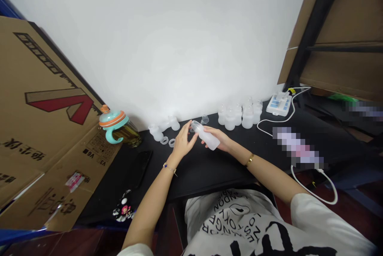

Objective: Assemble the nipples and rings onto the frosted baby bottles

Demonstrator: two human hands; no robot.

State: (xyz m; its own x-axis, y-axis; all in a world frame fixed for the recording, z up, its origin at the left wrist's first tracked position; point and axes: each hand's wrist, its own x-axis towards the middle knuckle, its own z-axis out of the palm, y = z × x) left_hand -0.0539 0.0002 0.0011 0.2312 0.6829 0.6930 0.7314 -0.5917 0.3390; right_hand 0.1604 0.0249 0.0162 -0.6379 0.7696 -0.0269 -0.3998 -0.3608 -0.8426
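Observation:
A translucent white baby bottle (210, 140) lies tilted in my right hand (220, 137), whose fingers wrap round its body. Its clear cap (196, 126) points up and to the left. My left hand (183, 142) is closed at that cap, with the fingertips on its far side and the thumb on the near side. Beside my left hand, clear rings (164, 140) lie on the black table (197, 172). Just behind the held bottle is a loose clear cap (205, 119). Several white bottles (156, 132) lie or stand to the left, near the wall.
Several capped bottles (230, 118) stand grouped at the right, against the wall (179, 48). Beyond them a white power strip (279, 103) trails a cable. A lidded jug (115, 126) of dark liquid, a black phone (142, 168) and a cardboard box (54, 128) occupy the left.

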